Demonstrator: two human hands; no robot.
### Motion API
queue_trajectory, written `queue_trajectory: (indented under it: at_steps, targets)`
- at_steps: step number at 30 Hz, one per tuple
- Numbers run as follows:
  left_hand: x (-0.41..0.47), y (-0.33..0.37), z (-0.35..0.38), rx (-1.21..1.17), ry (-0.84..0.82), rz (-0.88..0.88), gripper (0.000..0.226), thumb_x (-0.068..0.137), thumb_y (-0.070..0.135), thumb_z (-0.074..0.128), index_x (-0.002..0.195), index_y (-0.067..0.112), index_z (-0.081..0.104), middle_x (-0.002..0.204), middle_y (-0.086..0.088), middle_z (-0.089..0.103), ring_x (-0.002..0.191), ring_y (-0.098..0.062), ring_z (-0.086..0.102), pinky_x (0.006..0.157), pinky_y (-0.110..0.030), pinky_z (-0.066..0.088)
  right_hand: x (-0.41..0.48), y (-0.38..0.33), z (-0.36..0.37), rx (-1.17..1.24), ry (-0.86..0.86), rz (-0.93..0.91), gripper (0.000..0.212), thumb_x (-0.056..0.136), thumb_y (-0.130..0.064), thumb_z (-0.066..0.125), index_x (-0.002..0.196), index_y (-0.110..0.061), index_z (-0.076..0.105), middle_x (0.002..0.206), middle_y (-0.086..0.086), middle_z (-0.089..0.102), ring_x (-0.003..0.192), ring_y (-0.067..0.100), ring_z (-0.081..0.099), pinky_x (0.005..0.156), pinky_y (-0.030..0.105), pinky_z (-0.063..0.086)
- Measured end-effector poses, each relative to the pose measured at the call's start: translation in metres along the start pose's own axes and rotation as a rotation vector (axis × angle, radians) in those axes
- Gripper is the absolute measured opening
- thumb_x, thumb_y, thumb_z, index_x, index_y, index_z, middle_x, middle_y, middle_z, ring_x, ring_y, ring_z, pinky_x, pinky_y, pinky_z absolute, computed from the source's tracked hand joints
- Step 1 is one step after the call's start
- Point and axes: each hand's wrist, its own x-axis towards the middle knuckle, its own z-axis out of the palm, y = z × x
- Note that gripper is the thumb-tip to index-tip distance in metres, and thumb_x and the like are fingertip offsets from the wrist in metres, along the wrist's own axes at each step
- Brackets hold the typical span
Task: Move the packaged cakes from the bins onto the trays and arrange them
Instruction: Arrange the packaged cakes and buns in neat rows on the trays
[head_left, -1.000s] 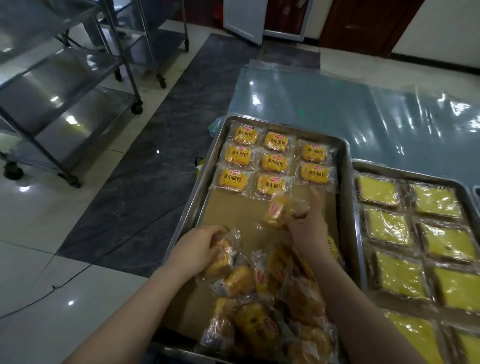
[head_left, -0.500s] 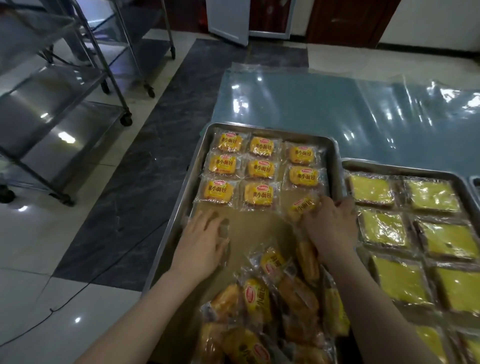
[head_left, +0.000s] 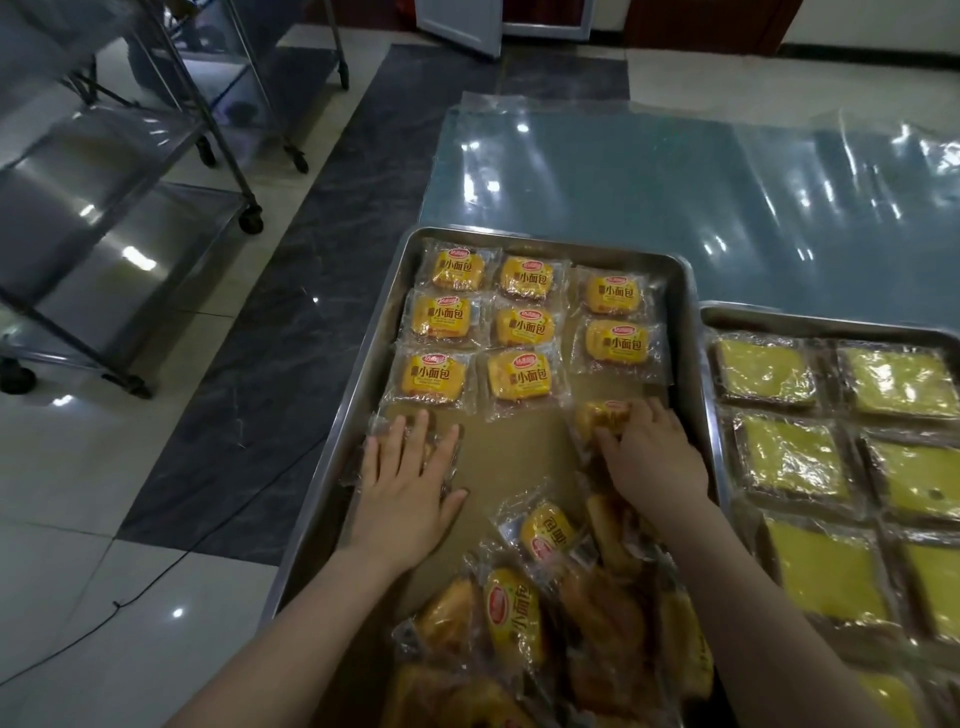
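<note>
— What stands farthest left?
— A steel rack (head_left: 130, 249) on wheels, on the floor. Next comes the table (head_left: 649, 187) under clear plastic sheeting, with two metal trays side by side on it.
— What is in the left tray (head_left: 332, 467)?
— Eight small wrapped cakes (head_left: 522, 326) lie flat at its far end, in rows of three, three and two. Just below them, by the left wall, the left hand (head_left: 405, 493) lies flat with fingers straight and spread, pressing on a packet (head_left: 379, 427). A loose heap of packets (head_left: 514, 618) fills the near end.
— And the right hand (head_left: 654, 457)?
— Its fingers curl over one orange cake (head_left: 605, 415) at the right end of the third row.
— The right tray (head_left: 810, 323)?
— Flat yellow squares (head_left: 763, 370) in wrap, packed closely in two columns.
</note>
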Motion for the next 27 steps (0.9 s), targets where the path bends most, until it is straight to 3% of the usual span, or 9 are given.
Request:
queue_trajectory:
  at_steps: [3,5,7,12,17,19,23,27]
  targets:
    - [0.001,0.0,0.0,-0.001,-0.002,-0.004,0.068,0.093,0.058,0.023,0.14,0.039,-0.022,0.154,-0.003,-0.021,0.139,-0.024,-0.027,0.107,-0.044,-0.022,0.002,-0.001,0.005,0.023,0.097,0.014,0.062,0.099,-0.036,0.033,0.151,-0.012,0.007,0.16,0.007,0.0,0.146,0.026,-0.003,0.114,0.049,0.022]
    - [0.002,0.002,-0.001,-0.032,-0.009,-0.02,0.067,0.091,0.06,0.018,0.141,0.039,-0.022,0.153,-0.003,-0.023,0.138,-0.023,-0.028,0.106,-0.043,-0.024,0.004,0.0,0.008,-0.016,0.094,-0.094,0.061,0.1,-0.041,0.026,0.151,-0.021,-0.002,0.159,0.001,-0.009,0.145,0.021,-0.012,0.115,0.048,0.001]
    - [0.005,0.004,-0.002,-0.052,-0.017,-0.031,0.067,0.09,0.061,0.015,0.141,0.039,-0.023,0.152,-0.003,-0.027,0.137,-0.022,-0.032,0.105,-0.042,-0.026,0.009,0.001,0.01,-0.063,0.039,-0.189,0.059,0.1,-0.048,0.019,0.15,-0.029,-0.003,0.158,-0.004,-0.014,0.143,0.018,-0.019,0.111,0.047,-0.009]
    - [0.015,0.011,-0.008,-0.072,-0.028,-0.045,0.071,0.091,0.059,0.02,0.143,0.036,-0.023,0.149,-0.005,-0.035,0.134,-0.022,-0.037,0.105,-0.043,-0.026,0.022,0.004,0.008,-0.089,-0.016,-0.156,0.059,0.1,-0.045,0.023,0.15,-0.029,-0.002,0.158,0.002,-0.016,0.144,0.023,-0.017,0.114,0.052,0.001]
    - [0.038,0.043,-0.033,-0.11,0.126,0.242,0.06,0.091,0.048,0.026,0.143,0.044,-0.004,0.155,0.005,-0.02,0.139,-0.014,-0.027,0.107,-0.037,-0.021,0.04,0.005,-0.003,-0.041,-0.162,-0.198,0.062,0.099,-0.047,0.028,0.15,-0.03,-0.003,0.157,0.001,-0.019,0.141,0.022,-0.024,0.11,0.056,-0.009]
    - [0.062,0.061,-0.041,-0.147,0.144,0.267,0.059,0.092,0.046,0.029,0.144,0.045,-0.001,0.154,0.007,-0.019,0.139,-0.014,-0.022,0.106,-0.039,-0.017,0.046,0.007,-0.005,-0.01,-0.073,-0.221,0.058,0.099,-0.047,0.025,0.149,-0.035,-0.001,0.158,-0.002,-0.017,0.14,0.018,-0.025,0.109,0.054,-0.013]
    - [0.113,0.083,-0.045,-0.112,0.05,0.208,0.072,0.094,0.046,0.041,0.146,0.037,-0.008,0.154,0.003,-0.02,0.142,-0.022,-0.013,0.11,-0.043,-0.005,0.063,0.005,-0.006,-0.071,0.055,-0.292,0.06,0.096,-0.05,0.024,0.146,-0.043,-0.008,0.156,-0.004,-0.02,0.137,0.018,-0.029,0.106,0.05,-0.017]
    - [0.136,0.08,-0.034,-0.013,-0.056,0.234,0.079,0.091,0.056,0.039,0.146,0.034,-0.013,0.153,0.0,-0.024,0.14,-0.023,-0.02,0.11,-0.049,-0.007,0.089,0.006,-0.006,-0.181,-0.032,-0.36,0.06,0.094,-0.058,0.021,0.145,-0.046,-0.008,0.155,-0.005,-0.024,0.137,0.02,-0.03,0.105,0.051,-0.016]
